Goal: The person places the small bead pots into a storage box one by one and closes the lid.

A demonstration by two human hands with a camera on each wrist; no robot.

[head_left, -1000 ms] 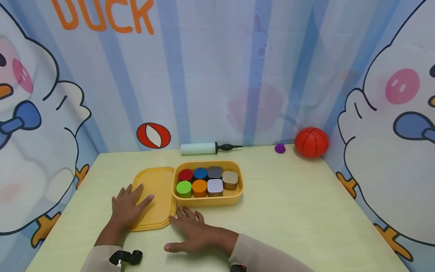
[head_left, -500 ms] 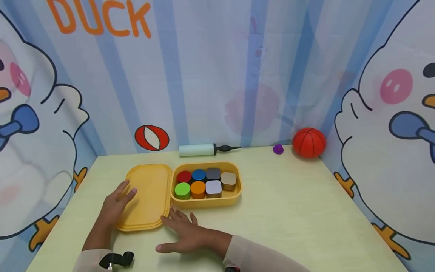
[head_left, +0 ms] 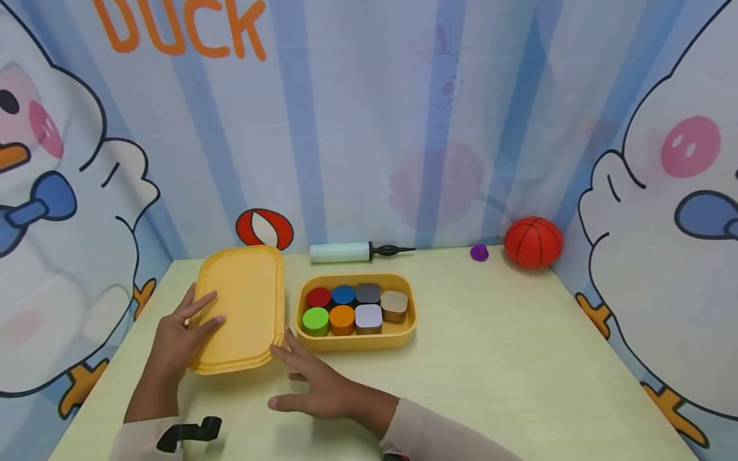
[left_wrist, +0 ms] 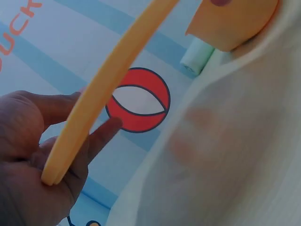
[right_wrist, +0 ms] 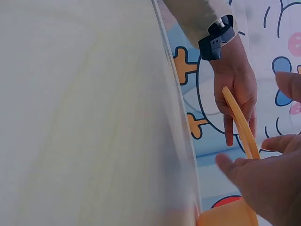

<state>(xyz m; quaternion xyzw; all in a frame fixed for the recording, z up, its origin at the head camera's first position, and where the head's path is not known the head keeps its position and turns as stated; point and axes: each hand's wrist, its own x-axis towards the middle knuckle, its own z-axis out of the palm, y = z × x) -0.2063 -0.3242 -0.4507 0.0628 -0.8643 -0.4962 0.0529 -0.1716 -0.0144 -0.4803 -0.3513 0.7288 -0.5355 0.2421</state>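
Observation:
A yellow rectangular lid (head_left: 242,307) with rounded corners is raised off the table, and my left hand (head_left: 173,339) grips its left edge. In the left wrist view, the lid's rim (left_wrist: 94,103) passes between the thumb and the fingers, some of which reach beneath it. My right hand (head_left: 319,384) touches the lid's lower right corner with extended fingers, its thumb held apart. Just right of the lid stands a yellow box (head_left: 357,344) holding several blocks, among them a green round one (head_left: 315,321), an orange round one (head_left: 342,319) and a tan square one (head_left: 394,304).
Behind the box lies a pale green hand pump (head_left: 341,252) with a black nozzle. A small purple object (head_left: 479,252) and a red toy basketball (head_left: 533,242) sit at the back right. A printed curtain (head_left: 357,128) borders the table (head_left: 519,371).
The lid has been lifted off the table and shifted left, away from the box. My left hand has moved from lying over it to gripping its left edge. My right hand stays at its corner.

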